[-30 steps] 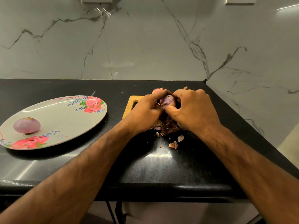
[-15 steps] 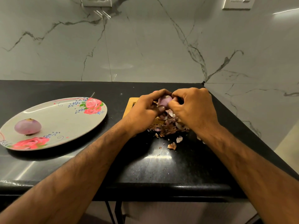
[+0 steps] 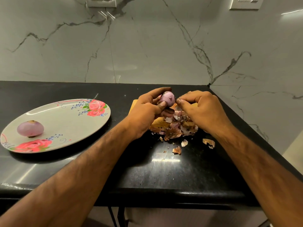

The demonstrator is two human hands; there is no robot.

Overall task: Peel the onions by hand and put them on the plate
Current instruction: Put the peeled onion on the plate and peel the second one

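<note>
Your left hand point(image 3: 147, 112) is curled round a small peeled purple onion point(image 3: 167, 98), thumb across its near side and fingers wrapped behind and beneath, holding it up above the work surface. Your right hand point(image 3: 201, 110) sits just beside it, fingers bent and thumb brought to the fingertips point(image 3: 179, 101) right at the onion's right flank; whether a shred of skin is pinched there, you cannot tell from this view. The two hands are close together, nearly touching across the onion.

Under and between your hands lies a heap of dry brown and purple onion skins point(image 3: 177, 126), resting on a yellowish wooden cutting board point(image 3: 134, 104) that is mostly hidden by your hands and the peelings. The board lies toward the far right corner of the glossy black stone countertop point(image 3: 164, 174). A few loose skin flakes point(image 3: 177, 150) lie scattered on the bare counter on the near side of the heap.

Well apart, toward the left edge of the countertop, is an oval cream plate with pink rose print point(image 3: 65, 125). A second peeled purple onion point(image 3: 30, 128) lies on the plate's left part.

Behind the counter rises a white marble wall with grey veins point(image 3: 147, 46), with two white wall sockets point(image 3: 101, 1) at the top edge of the view
</note>
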